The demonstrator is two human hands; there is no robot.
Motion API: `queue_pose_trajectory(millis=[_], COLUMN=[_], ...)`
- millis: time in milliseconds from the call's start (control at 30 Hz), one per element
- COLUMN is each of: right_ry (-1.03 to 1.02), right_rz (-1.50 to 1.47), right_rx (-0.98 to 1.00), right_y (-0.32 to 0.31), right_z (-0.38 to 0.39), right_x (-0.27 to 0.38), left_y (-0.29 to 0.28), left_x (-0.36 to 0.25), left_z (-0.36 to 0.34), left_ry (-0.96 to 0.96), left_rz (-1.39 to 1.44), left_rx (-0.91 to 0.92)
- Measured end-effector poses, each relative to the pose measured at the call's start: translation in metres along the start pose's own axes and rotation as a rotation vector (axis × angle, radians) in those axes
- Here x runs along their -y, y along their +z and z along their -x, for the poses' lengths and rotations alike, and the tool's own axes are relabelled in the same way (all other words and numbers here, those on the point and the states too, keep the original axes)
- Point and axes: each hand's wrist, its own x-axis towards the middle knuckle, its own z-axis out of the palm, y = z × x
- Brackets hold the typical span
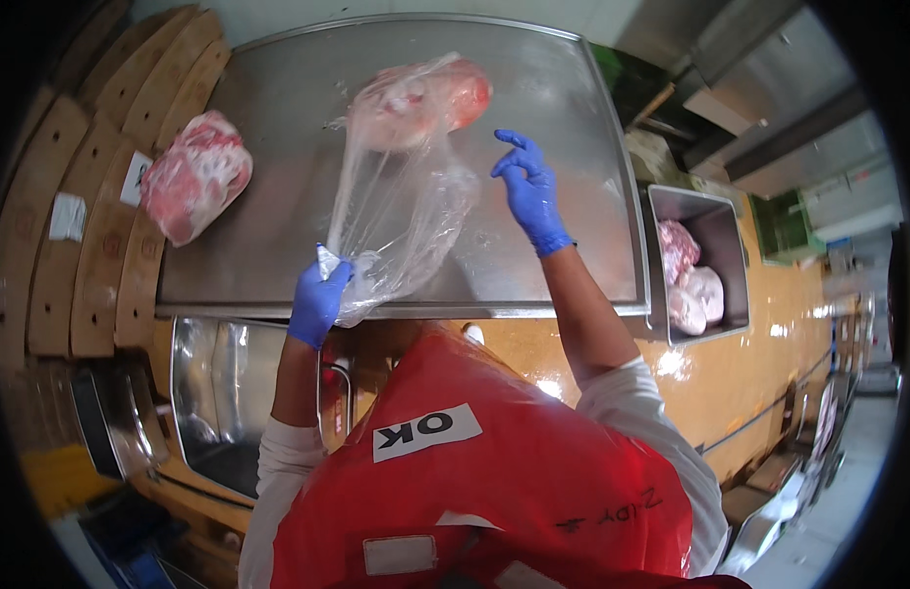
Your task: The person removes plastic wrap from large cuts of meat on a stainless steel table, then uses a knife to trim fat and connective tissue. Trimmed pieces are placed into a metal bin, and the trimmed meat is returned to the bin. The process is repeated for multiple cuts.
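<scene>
A large cut of raw meat (415, 103) lies at the far middle of the steel table, partly covered by a clear plastic bag (406, 216). The bag stretches from the meat toward the near table edge. My left hand (319, 299), in a blue glove, is closed on the bag's near end, with a bit of white showing at its fingertips. My right hand (529, 194), also gloved in blue, hovers right of the bag with fingers apart and nothing in them. Another piece of raw meat (196, 177) rests at the table's left, against the cardboard boxes.
Flattened-looking cardboard boxes (101, 245) stand in a row along the left of the steel table (563, 88). A deep metal bin (728, 245) with several meat pieces is at the right. An open steel container (229, 393) sits below the table's near left edge.
</scene>
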Motion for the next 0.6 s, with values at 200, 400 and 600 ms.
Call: queue_pose_trajectory(millis=[200, 400, 600], right_ry=[0.326, 0.519, 0.125], right_rz=[-0.319, -0.021, 0.347], right_rx=[0.342, 0.36, 0.354], right_y=[0.01, 0.022, 0.031], right_z=[0.047, 0.106, 0.079], right_x=[-0.004, -0.034, -0.048], left_y=[0.005, 0.037, -0.044], left_x=[0.065, 0.018, -0.009], left_z=[0.024, 0.061, 0.121], left_ry=[0.216, 0.009, -0.226], left_rz=[-0.311, -0.303, -0.428], left_rx=[0.261, 0.297, 0.324])
